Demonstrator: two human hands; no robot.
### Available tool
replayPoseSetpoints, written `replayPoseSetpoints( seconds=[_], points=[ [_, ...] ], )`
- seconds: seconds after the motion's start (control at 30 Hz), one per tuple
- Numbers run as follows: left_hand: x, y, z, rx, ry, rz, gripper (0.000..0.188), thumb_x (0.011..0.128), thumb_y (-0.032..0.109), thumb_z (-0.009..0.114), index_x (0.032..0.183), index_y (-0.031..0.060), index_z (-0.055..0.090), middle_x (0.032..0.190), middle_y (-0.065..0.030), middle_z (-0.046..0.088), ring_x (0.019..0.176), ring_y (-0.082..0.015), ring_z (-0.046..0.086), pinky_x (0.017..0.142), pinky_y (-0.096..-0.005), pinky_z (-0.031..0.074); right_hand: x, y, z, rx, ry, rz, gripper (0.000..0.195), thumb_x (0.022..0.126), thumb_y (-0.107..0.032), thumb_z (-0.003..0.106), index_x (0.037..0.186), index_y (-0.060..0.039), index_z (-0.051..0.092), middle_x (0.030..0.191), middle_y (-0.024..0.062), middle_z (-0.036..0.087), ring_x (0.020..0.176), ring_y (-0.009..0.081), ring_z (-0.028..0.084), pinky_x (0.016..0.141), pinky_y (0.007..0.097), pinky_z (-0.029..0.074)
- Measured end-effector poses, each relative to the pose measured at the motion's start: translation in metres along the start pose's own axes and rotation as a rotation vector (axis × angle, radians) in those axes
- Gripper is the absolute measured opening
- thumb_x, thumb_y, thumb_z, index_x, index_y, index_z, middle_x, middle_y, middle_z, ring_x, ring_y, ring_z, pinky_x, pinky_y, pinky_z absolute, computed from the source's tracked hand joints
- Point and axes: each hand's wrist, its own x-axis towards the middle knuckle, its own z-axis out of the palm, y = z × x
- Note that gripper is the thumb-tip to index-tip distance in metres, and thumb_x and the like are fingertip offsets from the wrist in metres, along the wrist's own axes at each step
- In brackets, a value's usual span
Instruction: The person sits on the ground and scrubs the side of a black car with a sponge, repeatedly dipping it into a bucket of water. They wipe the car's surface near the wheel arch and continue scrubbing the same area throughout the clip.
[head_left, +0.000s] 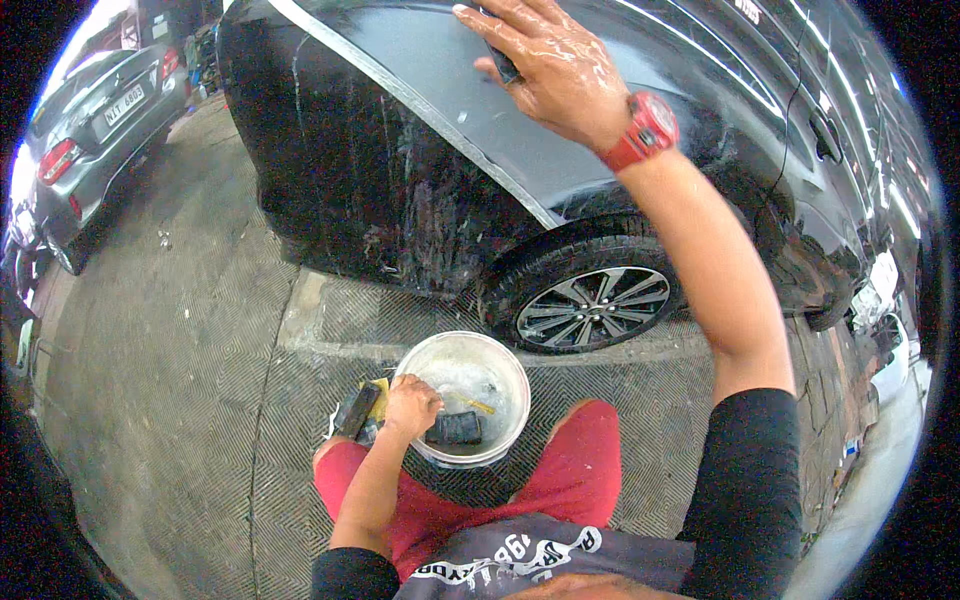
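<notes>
My right hand (559, 71), wet and wearing a red wristwatch (651, 129), presses a dark block (501, 64) against the wet grey fender (465, 112) of a dark car. White tape or masking edges the grey area, with black sheeting (360, 172) beside it. My left hand (411, 405) rests at the left rim of a white plastic bucket (523, 375); its fingers curl inward, and whether they hold anything is hidden. A black block or pad (457, 428) and a yellow strip (476, 403) lie in the bucket's cloudy water.
The car's front wheel (592, 307) stands just beyond the bucket. Left of the bucket, a dark block (358, 411) lies with yellow and dark sheets. A silver car (112, 112) is parked at the upper left on the ridged floor (187, 337).
</notes>
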Motion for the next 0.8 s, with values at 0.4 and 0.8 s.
replayPoseSetpoints(
  seconds=[0.4,0.8],
  points=[
    [0.006,0.004,0.004,-0.002,-0.059,-0.072,0.025,0.09,0.036,0.081,0.097,0.0124,0.085,0.106,-0.0061,0.082,0.118,-0.0262,0.069,0.109,-0.0438,0.048,-0.116,0.063,0.019,-0.193,0.032,0.283,0.082,0.108,-0.032,0.066,0.177,-0.0075,0.029,0.185,0.0156,0.027,0.172,0.0354,0.023,0.136,0.0595,0.025],
    [0.002,0.005,0.004,0.19,-0.217,-0.115,0.035,0.098,0.043,0.074,0.106,0.0108,0.084,0.111,-0.0075,0.08,0.121,-0.0256,0.066,0.112,-0.0419,0.044,-0.06,0.033,0.013,-0.08,-0.115,-0.019,0.079,0.107,-0.033,0.067,0.174,-0.0065,0.037,0.183,0.015,0.032,0.171,0.0345,0.027,0.138,0.0567,0.023]
  ],
)
